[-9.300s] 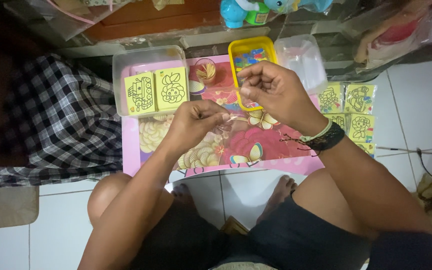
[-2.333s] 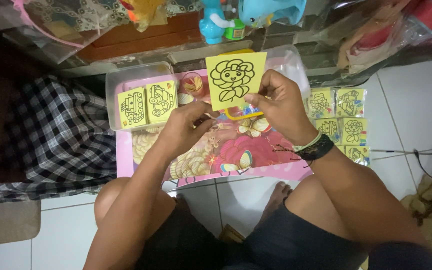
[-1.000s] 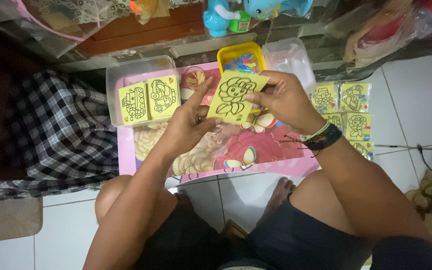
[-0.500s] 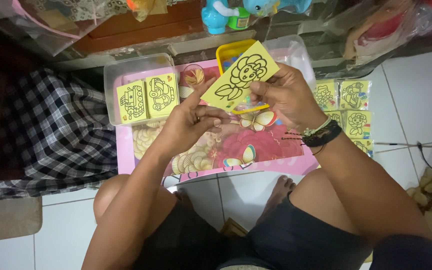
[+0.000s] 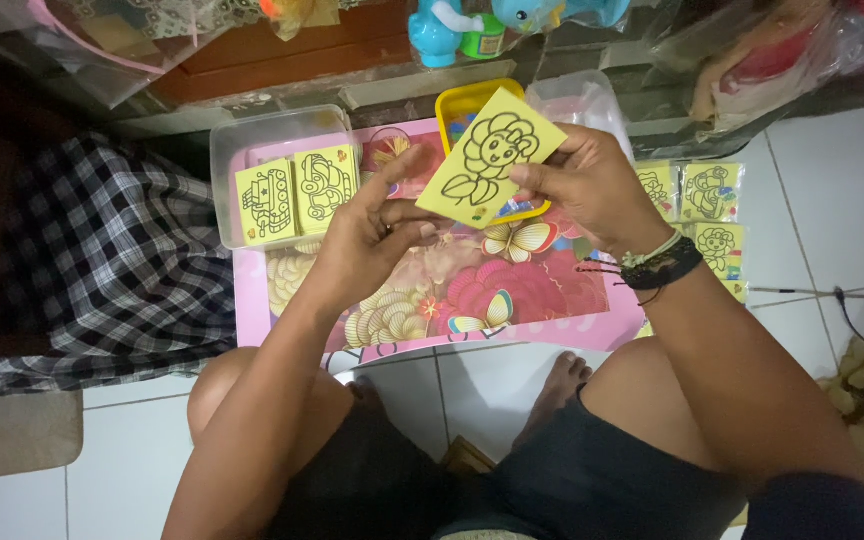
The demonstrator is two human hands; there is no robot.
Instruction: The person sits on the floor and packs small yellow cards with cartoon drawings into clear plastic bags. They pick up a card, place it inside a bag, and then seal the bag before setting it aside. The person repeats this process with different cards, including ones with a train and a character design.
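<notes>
My right hand (image 5: 587,185) grips a yellow card with a black flower outline (image 5: 490,158), tilted, above the small pink flowered table (image 5: 512,290). My left hand (image 5: 372,232) hovers just left of the card's lower corner, thumb raised and fingers loosely curled, holding nothing that I can see. Behind the card a yellow tray (image 5: 462,103) with small coloured packets is mostly hidden.
A clear plastic box (image 5: 252,130) at the table's back left holds two stacks of yellow outline cards (image 5: 297,190). Several bagged cards (image 5: 702,215) lie on the white tile floor at right. A checked cloth (image 5: 112,260) lies left; toys and bags crowd the back.
The flower card has stayed tilted in my right hand and shifted slightly right and down. My left hand's thumb has lifted toward the card's corner.
</notes>
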